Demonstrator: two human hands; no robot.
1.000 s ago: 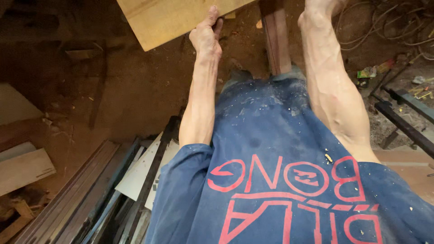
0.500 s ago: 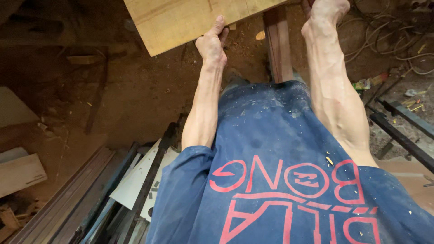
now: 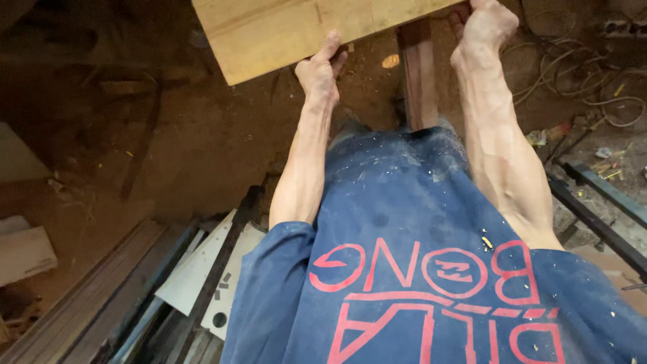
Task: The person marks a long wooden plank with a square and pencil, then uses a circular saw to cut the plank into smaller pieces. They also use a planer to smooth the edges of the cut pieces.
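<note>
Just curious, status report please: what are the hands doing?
Left hand and right hand grip the pale wooden board. Dark wooden post stands below it.

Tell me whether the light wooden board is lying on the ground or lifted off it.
Lifted. The wooden board is gripped at its near edge by the left hand and right hand, with the dirt floor visible beneath it.

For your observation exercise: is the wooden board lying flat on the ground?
No, both hands, left and right, hold the wooden board up.

The board (image 3: 303,30) has shifted slightly farther forward.
</note>
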